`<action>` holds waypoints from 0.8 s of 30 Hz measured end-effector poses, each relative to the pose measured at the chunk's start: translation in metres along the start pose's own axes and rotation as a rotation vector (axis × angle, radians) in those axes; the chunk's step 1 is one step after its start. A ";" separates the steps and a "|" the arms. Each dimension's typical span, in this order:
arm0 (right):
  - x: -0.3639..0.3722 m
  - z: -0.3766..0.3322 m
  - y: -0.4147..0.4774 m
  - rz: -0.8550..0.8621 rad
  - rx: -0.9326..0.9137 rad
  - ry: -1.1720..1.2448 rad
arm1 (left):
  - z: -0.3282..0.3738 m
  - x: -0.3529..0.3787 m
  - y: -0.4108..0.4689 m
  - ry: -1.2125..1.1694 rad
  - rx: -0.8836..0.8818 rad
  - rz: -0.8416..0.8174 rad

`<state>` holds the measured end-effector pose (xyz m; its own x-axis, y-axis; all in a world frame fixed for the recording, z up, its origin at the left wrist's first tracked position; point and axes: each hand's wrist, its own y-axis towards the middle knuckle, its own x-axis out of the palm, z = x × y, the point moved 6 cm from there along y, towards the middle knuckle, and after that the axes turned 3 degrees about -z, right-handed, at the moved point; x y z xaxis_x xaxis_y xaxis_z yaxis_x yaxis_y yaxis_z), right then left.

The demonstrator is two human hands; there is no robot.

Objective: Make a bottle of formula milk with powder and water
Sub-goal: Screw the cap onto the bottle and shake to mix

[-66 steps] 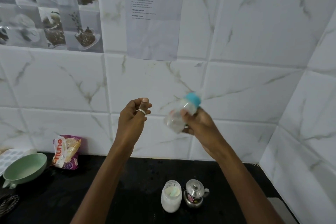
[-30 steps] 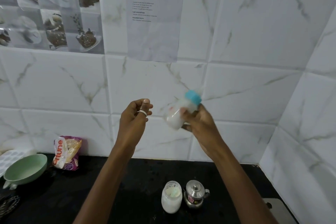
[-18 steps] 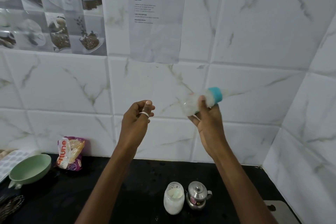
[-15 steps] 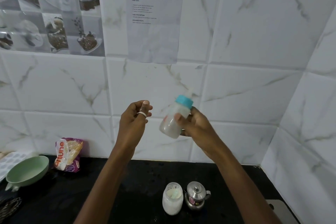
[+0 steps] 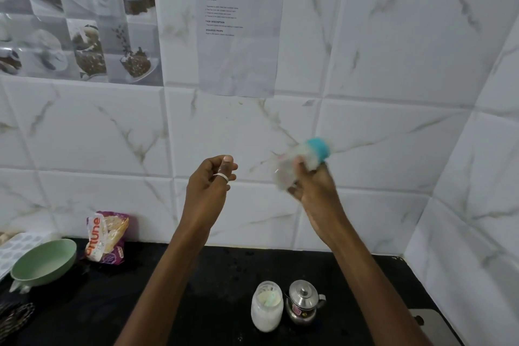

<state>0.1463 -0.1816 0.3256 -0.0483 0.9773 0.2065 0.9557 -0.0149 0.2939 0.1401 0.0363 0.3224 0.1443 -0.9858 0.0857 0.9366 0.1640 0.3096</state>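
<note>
My right hand (image 5: 314, 189) grips a small clear baby bottle (image 5: 302, 161) with a turquoise collar, raised in front of the tiled wall. The bottle is tilted with its cap up to the right and is motion-blurred. My left hand (image 5: 209, 184) is held up beside it, fingers loosely curled with the thumb near the fingertips, a ring on one finger, holding nothing I can see. Below on the black counter (image 5: 196, 289) stand an open jar of white powder (image 5: 266, 306) and a small steel pot with a lid (image 5: 303, 305).
A green bowl (image 5: 43, 262) and a snack packet (image 5: 106, 236) sit at the counter's back left. A white tray (image 5: 11, 247) is at the far left edge. A grey flat object (image 5: 427, 320) lies at the right. A printed sheet (image 5: 238, 28) hangs on the wall.
The bottle in my right hand has swung from near upright to tilted up and to the right, blurred by shaking. My left hand has stayed put.
</note>
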 end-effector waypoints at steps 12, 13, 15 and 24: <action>0.018 0.002 0.000 -0.136 0.032 -0.144 | 0.001 0.002 0.005 -0.014 -0.006 0.002; 0.015 0.000 0.003 -0.071 0.009 -0.052 | 0.001 0.003 0.004 -0.014 -0.006 -0.001; 0.019 -0.002 0.008 -0.038 -0.019 0.013 | 0.001 0.002 0.005 -0.010 -0.004 -0.001; 0.036 -0.014 0.016 -0.067 -0.058 0.029 | 0.000 -0.012 0.006 0.001 0.001 0.024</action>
<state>0.1554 -0.1500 0.3506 -0.1209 0.9699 0.2113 0.9316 0.0374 0.3615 0.1439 0.0493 0.3235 0.1673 -0.9816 0.0921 0.9326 0.1878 0.3083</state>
